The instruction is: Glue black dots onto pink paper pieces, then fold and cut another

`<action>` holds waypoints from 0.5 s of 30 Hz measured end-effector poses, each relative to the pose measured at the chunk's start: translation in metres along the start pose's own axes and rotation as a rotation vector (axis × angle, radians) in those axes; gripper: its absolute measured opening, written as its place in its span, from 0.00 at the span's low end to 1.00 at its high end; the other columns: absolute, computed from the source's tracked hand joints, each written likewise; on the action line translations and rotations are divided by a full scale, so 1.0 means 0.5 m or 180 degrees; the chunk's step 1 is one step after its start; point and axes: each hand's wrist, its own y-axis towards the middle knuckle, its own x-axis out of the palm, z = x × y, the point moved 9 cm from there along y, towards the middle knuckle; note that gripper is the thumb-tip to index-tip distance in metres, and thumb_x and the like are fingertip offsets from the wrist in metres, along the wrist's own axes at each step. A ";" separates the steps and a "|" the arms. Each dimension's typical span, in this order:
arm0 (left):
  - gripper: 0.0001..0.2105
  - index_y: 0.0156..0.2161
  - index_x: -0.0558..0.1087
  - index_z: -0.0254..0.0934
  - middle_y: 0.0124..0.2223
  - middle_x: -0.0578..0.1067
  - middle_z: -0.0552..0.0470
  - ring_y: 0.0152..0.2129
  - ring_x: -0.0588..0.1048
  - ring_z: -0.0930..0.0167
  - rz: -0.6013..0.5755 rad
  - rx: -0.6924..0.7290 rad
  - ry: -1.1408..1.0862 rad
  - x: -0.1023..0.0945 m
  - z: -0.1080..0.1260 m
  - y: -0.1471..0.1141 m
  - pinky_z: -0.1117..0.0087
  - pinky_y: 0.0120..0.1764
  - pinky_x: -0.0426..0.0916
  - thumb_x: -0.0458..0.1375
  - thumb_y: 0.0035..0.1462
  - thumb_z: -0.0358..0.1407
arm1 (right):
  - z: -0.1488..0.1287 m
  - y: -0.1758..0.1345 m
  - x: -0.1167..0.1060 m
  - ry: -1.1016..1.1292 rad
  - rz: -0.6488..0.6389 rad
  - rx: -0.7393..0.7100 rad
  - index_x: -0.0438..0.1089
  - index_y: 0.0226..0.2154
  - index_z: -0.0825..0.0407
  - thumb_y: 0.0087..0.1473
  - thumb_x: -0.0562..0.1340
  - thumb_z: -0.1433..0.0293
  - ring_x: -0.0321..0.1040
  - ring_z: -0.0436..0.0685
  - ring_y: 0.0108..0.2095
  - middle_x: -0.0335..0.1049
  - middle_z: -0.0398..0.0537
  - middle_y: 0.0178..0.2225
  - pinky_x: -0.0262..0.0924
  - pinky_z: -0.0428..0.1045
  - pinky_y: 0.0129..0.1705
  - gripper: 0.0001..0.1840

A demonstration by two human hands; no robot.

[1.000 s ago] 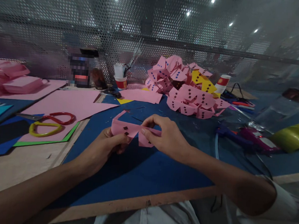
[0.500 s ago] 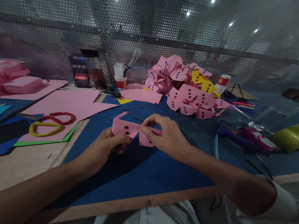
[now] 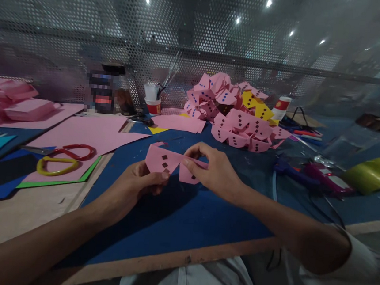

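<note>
Between my hands, above the blue tabletop [image 3: 169,229], is a folded pink paper piece [image 3: 158,155] with dark diamond marks. My left hand [image 3: 145,180] pinches its left part from below, thumb in front by the lowest diamond. The thumb and fingers of my right hand [image 3: 212,166] close on the folded right part, near the narrow point between the two panels. A bent pink flap stands up at the piece's far left. Beyond it lies a heap of similar folded pink pieces [image 3: 241,125] with blue and dark diamonds, with a yellow piece [image 3: 255,104] among them.
To the left, red-and-yellow-handled scissors [image 3: 58,162] lie on pink sheets [image 3: 78,128]. More folded pink paper [image 3: 29,108] sits far left. Paper cups [image 3: 152,106] stand at the back. On the right are a blue glue gun [image 3: 294,171], a clear jar [image 3: 353,139] and yellow tape [image 3: 373,176].
The left part of the pink paper has tilted up toward me, baring a third diamond. My left thumb has slid lower on it, while my right hand keeps its pinch.
</note>
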 end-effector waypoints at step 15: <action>0.10 0.31 0.76 0.36 0.29 0.74 0.53 0.23 0.70 0.73 0.0026 0.0059 -0.0012 -0.008 -0.003 0.004 0.73 0.27 0.64 0.70 0.51 0.39 | -0.002 0.000 -0.001 -0.0014 0.0030 -0.0047 0.73 0.37 0.51 0.62 0.62 0.68 0.74 0.53 0.37 0.77 0.43 0.36 0.63 0.49 0.41 0.04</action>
